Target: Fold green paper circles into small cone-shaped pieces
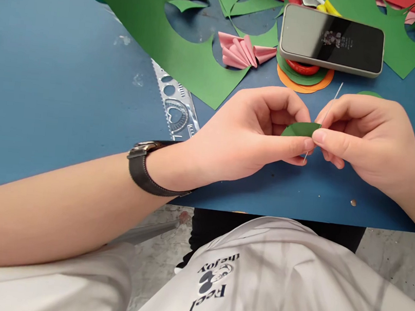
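Near the front edge of the blue table (52,87), we hold a folded piece of green paper (301,129) between our 2 hands. Our left hand (248,130) has its thumb and forefinger closed about the paper's near and far sides. Our right hand (378,135) pinches its right end, thumb and forefinger nearly together, where 1 thin wire (333,103) slants past the fingertips and shows again below our left thumb. Whether it pierces the paper we cannot tell. Just beyond, a phone (332,38) overlaps green and orange paper discs (304,88); left of these lie pink folded paper (241,51) and a clear ruler (175,106), partly under a large green sheet (187,60).
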A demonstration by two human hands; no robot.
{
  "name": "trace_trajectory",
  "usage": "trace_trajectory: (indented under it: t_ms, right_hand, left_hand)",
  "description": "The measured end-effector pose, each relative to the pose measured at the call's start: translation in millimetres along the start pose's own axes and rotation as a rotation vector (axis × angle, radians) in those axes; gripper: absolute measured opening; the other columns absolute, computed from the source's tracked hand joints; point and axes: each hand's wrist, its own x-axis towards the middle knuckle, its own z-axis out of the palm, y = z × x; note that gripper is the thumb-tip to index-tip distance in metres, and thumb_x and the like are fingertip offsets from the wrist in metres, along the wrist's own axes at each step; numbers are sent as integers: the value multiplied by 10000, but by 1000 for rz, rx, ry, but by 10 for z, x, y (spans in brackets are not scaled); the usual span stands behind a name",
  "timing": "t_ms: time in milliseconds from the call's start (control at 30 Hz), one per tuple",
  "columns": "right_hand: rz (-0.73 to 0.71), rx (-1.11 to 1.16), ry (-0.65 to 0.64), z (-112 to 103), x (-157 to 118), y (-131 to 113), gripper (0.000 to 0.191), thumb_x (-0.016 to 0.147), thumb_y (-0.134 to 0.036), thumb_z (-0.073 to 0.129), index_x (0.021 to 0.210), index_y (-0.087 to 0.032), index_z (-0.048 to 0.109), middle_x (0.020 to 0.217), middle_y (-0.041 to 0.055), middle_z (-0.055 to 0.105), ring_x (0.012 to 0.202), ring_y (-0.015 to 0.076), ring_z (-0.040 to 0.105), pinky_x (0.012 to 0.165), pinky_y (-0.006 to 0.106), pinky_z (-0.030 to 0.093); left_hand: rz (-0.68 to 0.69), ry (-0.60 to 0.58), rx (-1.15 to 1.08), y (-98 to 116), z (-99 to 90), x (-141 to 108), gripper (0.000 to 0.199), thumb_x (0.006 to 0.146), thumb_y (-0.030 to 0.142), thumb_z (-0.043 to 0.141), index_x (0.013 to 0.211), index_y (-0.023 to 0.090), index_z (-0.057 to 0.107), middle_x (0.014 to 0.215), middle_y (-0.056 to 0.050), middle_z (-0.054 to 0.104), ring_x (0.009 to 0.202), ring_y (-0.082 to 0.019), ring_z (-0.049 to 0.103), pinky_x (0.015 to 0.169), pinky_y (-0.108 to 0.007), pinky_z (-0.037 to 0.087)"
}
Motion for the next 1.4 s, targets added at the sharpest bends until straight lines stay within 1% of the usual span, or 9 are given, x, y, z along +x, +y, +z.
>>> trace_trajectory:
  t_ms: [167,300,567,767,867,967,1067,1233,1400]
  right_hand:
    - [-79,-151,10,-25,0,-58,139,795,-100,849,776,-213,771,606,-61,653,490,65,525,457,237,476]
    - [-56,-175,79,27,-18,-41,162,771,-102,840,725,-230,752,586,-72,637,485,66,509,496,246,520]
    - [-62,-132,151,114,-46,29,173,735,-90,802,682,-212,691,690,-51,657,562,64,560,424,200,413]
    - [-85,-103,100,100,-32,31,210,731,-45,800,660,-191,667,642,-48,600,539,61,509,430,215,388]
    - [-79,-124,70,68,-21,24,209,790,-84,825,708,-198,670,634,-57,619,507,63,516,435,232,391]
    - [-104,-219,54,34,-18,33,234,909,-191,774,719,-206,638,604,-45,607,506,83,515,457,257,392]
    - [-143,-301,18,17,-26,55,224,905,-251,779,735,-204,641,653,-22,644,559,98,521,499,278,404]
    - [-299,-363,29,7,-34,78,130,894,-163,720,777,-202,678,733,-10,679,652,99,563,564,285,426]
    - [-325,-423,82,5,-34,83,124,896,-158,713,788,-213,690,748,-5,695,652,109,571,551,293,424]
  left_hand:
    - [-6,6,35,20,-7,-2,254,804,109,850,864,223,631,818,0,704,774,-183,745,687,-343,705]
    - [15,36,101,25,25,-10,220,794,97,786,877,230,633,822,6,689,772,-192,738,673,-350,707]
    - [268,140,476,15,39,-66,159,807,141,783,866,259,692,927,1,761,858,-193,731,651,-311,599]
    - [413,112,487,-47,-7,-43,158,784,155,783,889,253,717,899,-17,752,767,-187,651,676,-352,557]
    - [348,84,389,-42,-36,-15,150,804,214,832,914,266,744,905,-33,753,781,-208,645,666,-373,534]
    - [222,78,220,-18,-55,6,199,808,274,907,955,266,773,988,-40,774,897,-235,692,771,-394,581]
    - [160,107,68,-10,-57,19,253,787,317,963,929,244,767,993,-29,760,912,-221,702,808,-389,591]
    - [136,132,-42,-29,-42,49,295,748,315,992,823,237,717,857,-4,732,811,-188,698,725,-353,604]
    - [104,186,-21,-14,-26,52,296,725,233,980,794,220,692,848,11,732,804,-168,706,731,-312,611]
